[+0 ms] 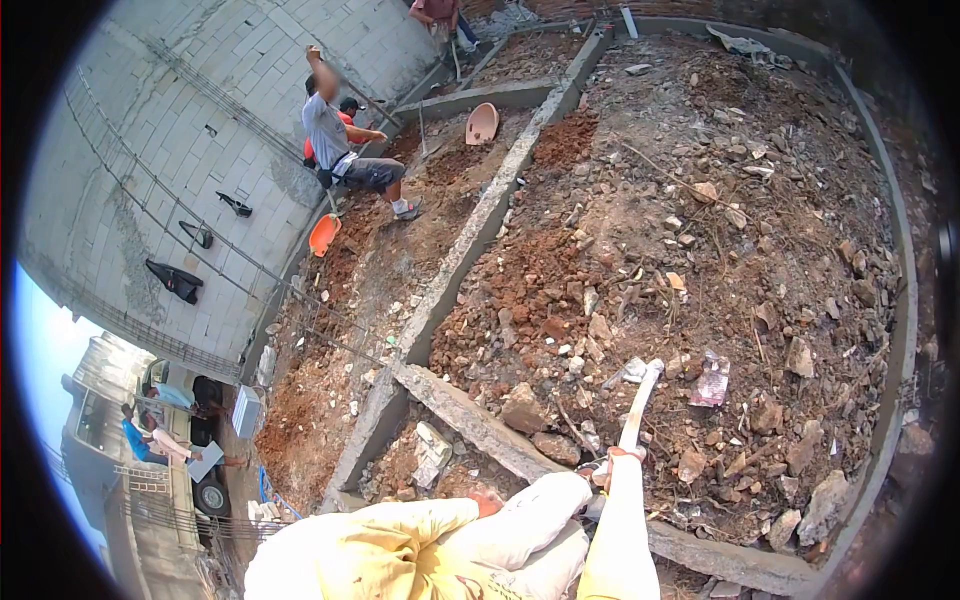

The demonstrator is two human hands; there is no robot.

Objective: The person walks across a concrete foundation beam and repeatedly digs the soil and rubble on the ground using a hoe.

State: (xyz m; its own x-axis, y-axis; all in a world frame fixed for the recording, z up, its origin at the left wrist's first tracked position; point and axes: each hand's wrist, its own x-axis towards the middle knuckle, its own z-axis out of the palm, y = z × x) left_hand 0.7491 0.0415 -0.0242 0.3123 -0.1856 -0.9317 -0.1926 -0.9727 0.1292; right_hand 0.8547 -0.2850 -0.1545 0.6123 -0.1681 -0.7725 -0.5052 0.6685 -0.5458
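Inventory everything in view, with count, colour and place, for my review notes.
Block wall: one, grey, upper left.
Concrete beams: several, grey, framing the plots.
Soil and rubble: uncounted, red-brown and grey, inside the frames.
Plastic basins: two, orange and pinkish, upper centre-left.
Dark hanging items: three, black, on the wall.
Crumpled wrapper: one, pinkish, lower right.
Vehicle tyre: at least one, black, lower left.
Other people: at least five, mixed clothing, top and left.
Long tool handle: one, pale, lower centre-right.
Left hand: one, bare, near the pale trousers.
Right hand: one, bare, around the handle.
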